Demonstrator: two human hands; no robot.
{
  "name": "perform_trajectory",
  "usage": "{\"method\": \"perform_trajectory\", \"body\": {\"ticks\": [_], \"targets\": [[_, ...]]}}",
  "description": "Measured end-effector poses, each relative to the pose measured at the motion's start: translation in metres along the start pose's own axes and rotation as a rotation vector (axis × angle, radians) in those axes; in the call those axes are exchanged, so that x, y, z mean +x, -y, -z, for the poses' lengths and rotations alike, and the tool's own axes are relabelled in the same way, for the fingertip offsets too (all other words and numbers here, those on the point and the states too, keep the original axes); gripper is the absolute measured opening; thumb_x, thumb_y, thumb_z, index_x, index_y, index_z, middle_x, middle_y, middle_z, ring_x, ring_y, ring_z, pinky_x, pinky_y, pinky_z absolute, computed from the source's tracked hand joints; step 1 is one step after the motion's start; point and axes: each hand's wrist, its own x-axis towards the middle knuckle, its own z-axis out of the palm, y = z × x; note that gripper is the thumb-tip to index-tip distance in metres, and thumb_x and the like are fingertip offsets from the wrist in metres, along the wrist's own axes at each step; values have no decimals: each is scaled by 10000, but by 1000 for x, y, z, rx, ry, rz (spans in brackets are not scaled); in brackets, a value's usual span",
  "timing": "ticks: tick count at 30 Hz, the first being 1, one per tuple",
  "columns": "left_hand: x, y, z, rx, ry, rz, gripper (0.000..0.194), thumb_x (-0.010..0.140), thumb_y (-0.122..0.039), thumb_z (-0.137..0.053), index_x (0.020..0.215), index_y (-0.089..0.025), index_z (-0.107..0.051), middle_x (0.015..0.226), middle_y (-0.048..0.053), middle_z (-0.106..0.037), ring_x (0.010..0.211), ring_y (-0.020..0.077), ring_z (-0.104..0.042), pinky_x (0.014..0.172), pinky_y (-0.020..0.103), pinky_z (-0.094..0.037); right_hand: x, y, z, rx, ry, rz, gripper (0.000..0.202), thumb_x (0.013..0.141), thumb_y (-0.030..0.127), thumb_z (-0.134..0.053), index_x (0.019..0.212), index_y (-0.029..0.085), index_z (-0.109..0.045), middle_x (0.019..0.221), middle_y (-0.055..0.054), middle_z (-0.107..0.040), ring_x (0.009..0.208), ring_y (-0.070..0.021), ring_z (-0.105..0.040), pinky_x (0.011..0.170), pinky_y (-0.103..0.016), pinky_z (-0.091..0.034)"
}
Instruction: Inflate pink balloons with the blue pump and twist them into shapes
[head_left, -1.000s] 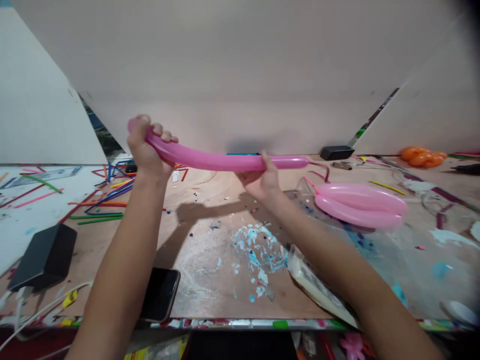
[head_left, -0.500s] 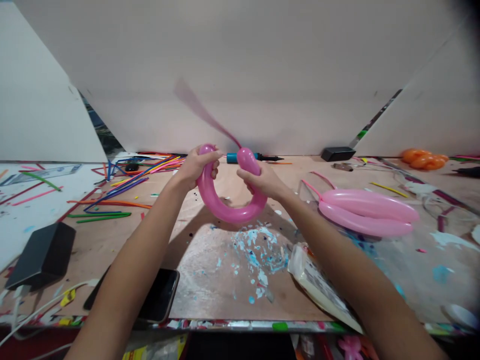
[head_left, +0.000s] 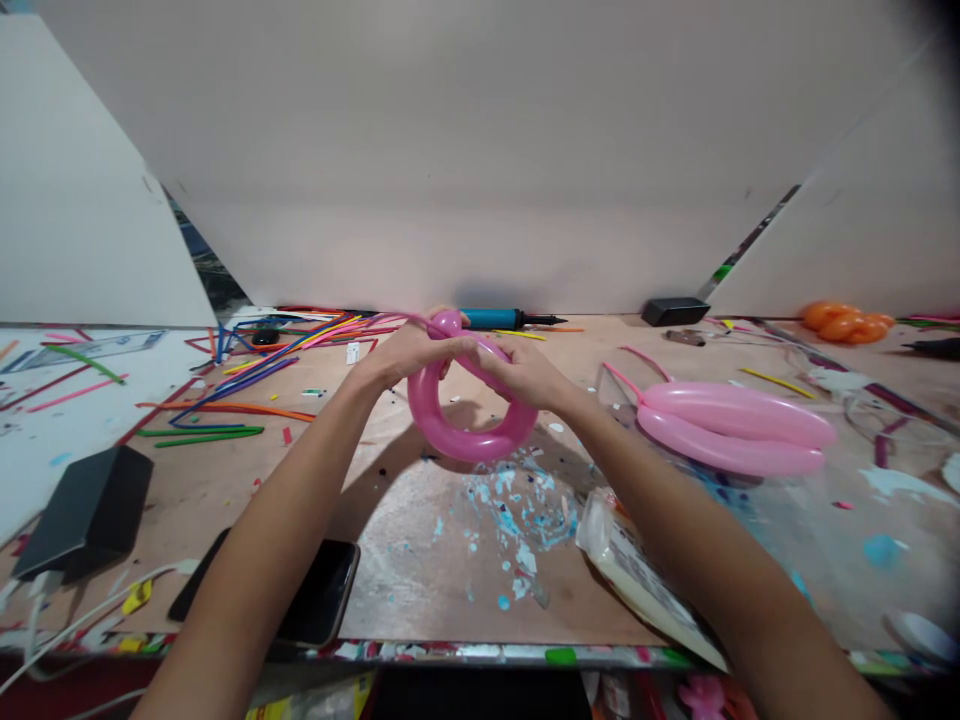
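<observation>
A long pink balloon [head_left: 474, 444] is bent into a ring above the middle of the table. My left hand [head_left: 417, 352] is closed round its left end, near the top of the ring. My right hand [head_left: 523, 370] grips the other side, its fingers meeting my left hand where the ends cross. One rounded end sticks up between the hands, and the thin uninflated tail lies over my left hand toward the left. To the right, a light pink looped balloon [head_left: 735, 428] rests on the table.
Uninflated balloons [head_left: 255, 370] lie at left. A blue pump [head_left: 489, 319], a black box [head_left: 676, 311] and an orange balloon shape [head_left: 847, 322] are at the back. Nearer are a phone [head_left: 321, 592], a dark block [head_left: 86, 512] and a plastic packet [head_left: 645, 575].
My hands have come together, closing the U-shaped balloon into a ring with crossed ends. The tail has swung down from the air to the left.
</observation>
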Motion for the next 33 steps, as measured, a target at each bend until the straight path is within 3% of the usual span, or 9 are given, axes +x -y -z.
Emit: {"method": "perform_trajectory", "body": {"ticks": [5,10,16,18,22,24,27,30,33], "targets": [[0,0,-3,5,-25,1,485,856,-623,-538,1089,-198,-566,767,22,-606,590,133,-593,519,236,-469,1,2,-1,-38,28,15,528,880,667,-476,886,194,-711,757,-20,-638,685,-137,-538,643,-261,-382],[6,11,-5,4,-94,21,574,906,-695,-337,1034,-187,-571,594,14,-588,522,156,-598,486,239,-457,0,3,-1,5,35,-83,538,896,667,-440,886,187,-683,628,-5,-572,532,-123,-508,526,-262,-388],[10,13,-12,152,-253,-120,561,943,-659,-260,972,-177,-545,598,9,-564,496,140,-571,478,242,-441,5,-7,-8,-105,-230,105,458,857,491,-622,1215,210,-573,1163,-102,-651,1010,-227,-619,869,-379,-494],[7,6,-15,214,-246,-219,489,972,-590,-263,925,-182,-530,620,3,-536,495,126,-547,479,244,-431,6,-6,-5,-81,-313,153,404,893,466,-573,1197,200,-581,1158,-111,-639,1024,-222,-613,871,-381,-499],[-8,-19,-22,345,-51,-235,323,979,-425,-315,894,-189,-520,643,-7,-514,534,122,-514,501,248,-405,-6,26,11,-124,-425,274,388,868,473,-613,1160,217,-615,1158,-113,-612,1055,-229,-596,906,-405,-495],[-16,-31,-26,440,131,-284,180,908,-308,-426,831,-180,-528,712,10,-556,625,129,-523,574,256,-421,-17,50,17,-228,-352,408,391,789,426,-724,1117,224,-659,1250,-119,-584,1182,-265,-540,1003,-441,-442],[-23,-42,-32,539,326,-324,147,811,-224,-474,674,-172,-488,714,15,-550,673,135,-493,627,271,-410,-27,75,19,-217,-198,509,118,893,291,-622,896,220,-716,1099,-74,-684,1074,-216,-610,945,-388,-477],[-27,-49,-33,516,345,-186,257,869,-314,-440,661,-171,-490,666,6,-524,627,130,-472,588,270,-392,-24,69,20,-60,-188,467,217,942,284,-549,822,209,-714,886,-39,-724,893,-172,-660,822,-328,-510],[-32,-58,-25,415,324,-190,292,876,-446,-514,856,-163,-581,781,17,-587,706,141,-541,655,271,-444,-12,41,27,98,-339,280,262,889,398,-619,743,192,-690,759,-31,-687,727,-149,-629,684,-291,-498]]}}
